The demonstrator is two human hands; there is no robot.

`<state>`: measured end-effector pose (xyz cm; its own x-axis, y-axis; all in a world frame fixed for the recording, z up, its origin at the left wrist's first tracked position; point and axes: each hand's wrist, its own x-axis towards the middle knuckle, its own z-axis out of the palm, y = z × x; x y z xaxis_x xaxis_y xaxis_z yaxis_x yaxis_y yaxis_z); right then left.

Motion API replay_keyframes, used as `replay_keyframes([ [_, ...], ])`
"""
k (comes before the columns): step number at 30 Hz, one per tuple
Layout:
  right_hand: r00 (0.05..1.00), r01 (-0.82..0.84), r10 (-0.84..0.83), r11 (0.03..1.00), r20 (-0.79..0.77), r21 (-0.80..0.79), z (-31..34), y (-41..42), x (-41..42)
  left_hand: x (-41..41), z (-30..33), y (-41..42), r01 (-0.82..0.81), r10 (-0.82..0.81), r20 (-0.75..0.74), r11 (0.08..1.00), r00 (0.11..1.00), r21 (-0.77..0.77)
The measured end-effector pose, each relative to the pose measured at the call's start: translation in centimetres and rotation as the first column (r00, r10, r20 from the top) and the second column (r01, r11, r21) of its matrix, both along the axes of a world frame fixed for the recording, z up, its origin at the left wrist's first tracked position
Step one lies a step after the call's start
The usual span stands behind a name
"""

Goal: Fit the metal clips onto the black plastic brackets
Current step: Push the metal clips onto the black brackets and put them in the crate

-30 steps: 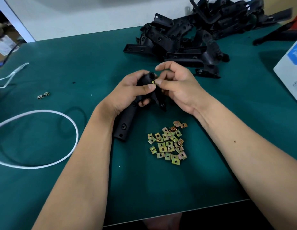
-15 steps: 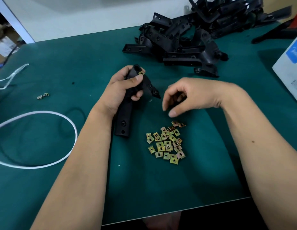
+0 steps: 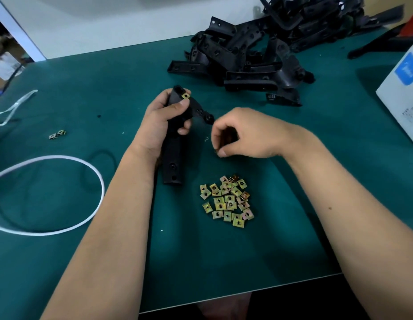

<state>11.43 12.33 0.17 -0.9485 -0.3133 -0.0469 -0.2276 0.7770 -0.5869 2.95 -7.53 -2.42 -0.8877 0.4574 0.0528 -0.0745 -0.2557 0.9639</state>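
My left hand (image 3: 164,121) grips a long black plastic bracket (image 3: 173,162) around its upper half, thumb across the front. The bracket's lower end rests on the green mat. A brass-coloured metal clip (image 3: 185,95) sits on the bracket's top end, just above my thumb. My right hand (image 3: 244,135) hovers to the right of the bracket, fingers curled under with the thumb tip against them; nothing shows between them. Below it, several loose metal clips (image 3: 226,202) lie in a pile on the mat.
A heap of black brackets (image 3: 247,56) fills the back right. A white box (image 3: 404,93) stands at the right edge. Two stray clips (image 3: 57,134) and a white cord loop (image 3: 101,181) lie on the left. The mat's front edge (image 3: 247,294) is near.
My right hand left the bracket's top, where a clip now sits, and dropped toward the clip pile. My left hand tilted the bracket more upright and shifted slightly left.
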Motion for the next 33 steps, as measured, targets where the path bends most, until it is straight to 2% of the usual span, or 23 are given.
replay_keyframes([
  [2,0.997,0.052,-0.055,0.997,-0.061,-0.056,-0.6,-0.7,-0.3,-0.1,-0.1,-0.1,-0.069,0.067,0.038,0.997,0.997,0.044],
  [5,0.995,0.079,-0.086,0.989,-0.049,-0.127,-0.9,-0.9,-0.4,-0.3,-0.2,-0.6,-0.146,0.134,0.107,0.983,0.985,0.113],
  [10,0.993,0.105,-0.112,0.977,-0.026,-0.183,-0.9,-0.6,-0.3,-0.5,-0.3,-0.8,-0.167,0.124,0.202,0.963,0.972,0.210],
  [19,0.977,0.075,-0.100,0.988,-0.190,-0.136,-0.8,-1.5,0.3,-0.4,-0.2,-0.8,-0.168,0.126,0.203,0.964,0.971,0.204],
  [25,0.981,0.093,-0.114,0.987,-0.160,-0.135,-1.4,-1.4,-0.2,-0.5,-0.2,-0.8,-0.167,0.121,0.213,0.962,0.970,0.215],
  [30,0.961,0.165,-0.208,0.960,-0.180,-0.228,-1.8,-1.7,-0.4,-0.5,-0.2,-0.8,-0.173,0.125,0.220,0.962,0.967,0.214],
  [33,0.956,0.170,-0.216,0.959,-0.197,-0.225,-2.0,-2.3,-0.4,-0.4,-0.1,-0.8,-0.175,0.132,0.209,0.963,0.969,0.205],
])
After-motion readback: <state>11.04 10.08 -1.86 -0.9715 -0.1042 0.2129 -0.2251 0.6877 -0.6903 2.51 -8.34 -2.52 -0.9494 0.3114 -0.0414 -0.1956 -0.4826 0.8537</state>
